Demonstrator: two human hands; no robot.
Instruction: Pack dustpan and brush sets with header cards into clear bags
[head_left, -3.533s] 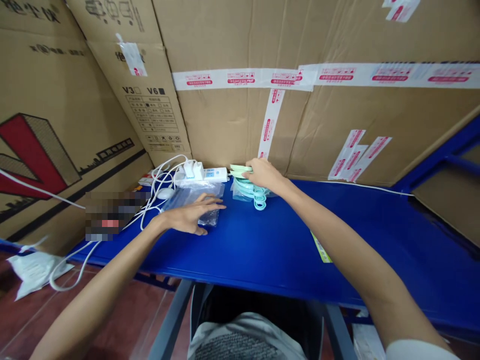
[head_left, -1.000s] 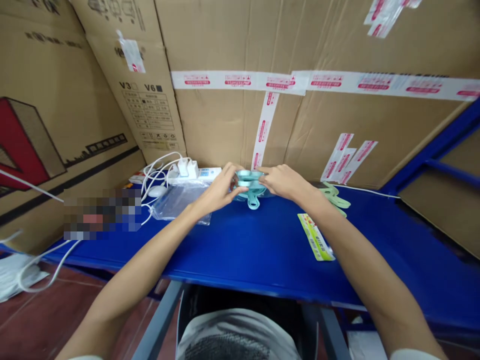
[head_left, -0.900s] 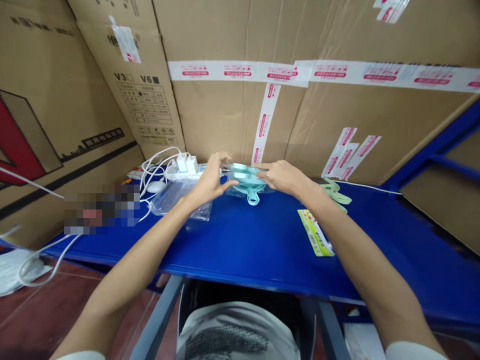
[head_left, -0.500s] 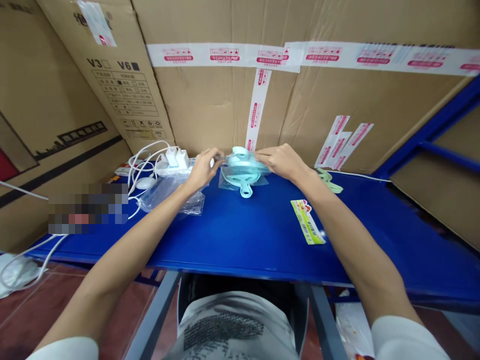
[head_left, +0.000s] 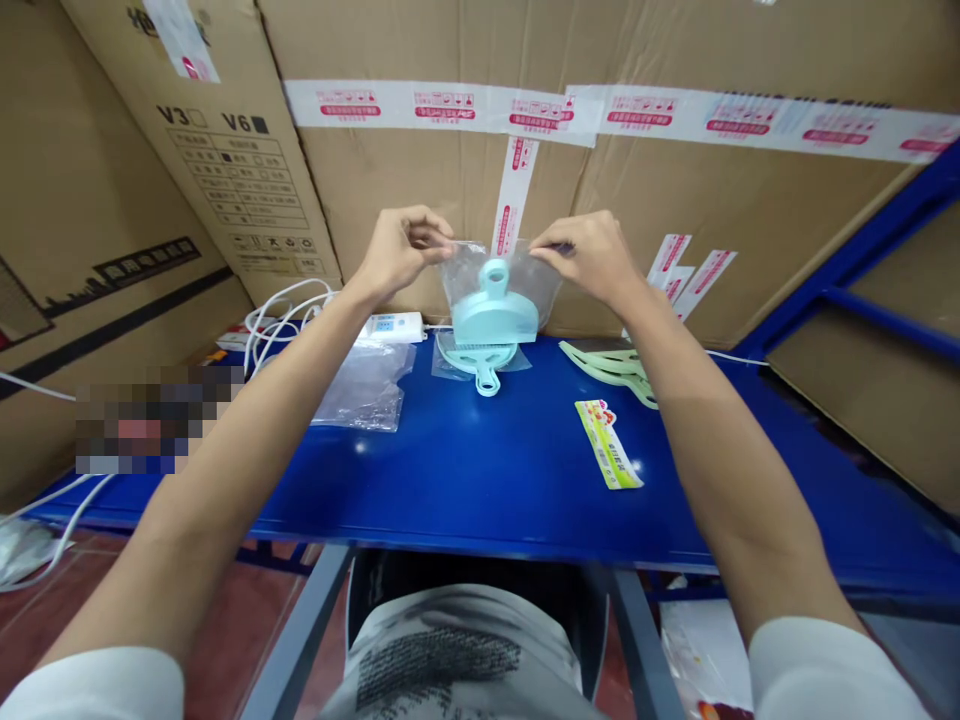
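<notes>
Both hands, left hand (head_left: 399, 250) and right hand (head_left: 587, 254), pinch the bagged teal brush (head_left: 495, 310) hanging between them.

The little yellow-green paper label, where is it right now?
In the head view, the paper label lies flat on the blue table, right of centre, under the right forearm and just in front of the pale green pieces.
</notes>
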